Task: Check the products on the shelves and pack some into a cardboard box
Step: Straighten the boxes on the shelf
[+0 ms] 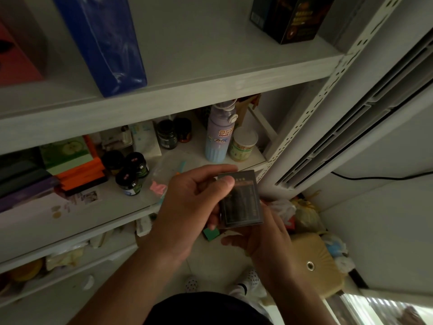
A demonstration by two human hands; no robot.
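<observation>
Head view, lower middle of the frame: I hold a small dark packet (243, 207) in front of the white shelves (210, 90). My left hand (187, 207) pinches its left edge, with the thumb on its face and the fingers (210, 169) curled over its top. My right hand (267, 235) cradles it from below, curled round its bottom edge.

Illegible, blurred print on the dark packet (242, 202).
</observation>
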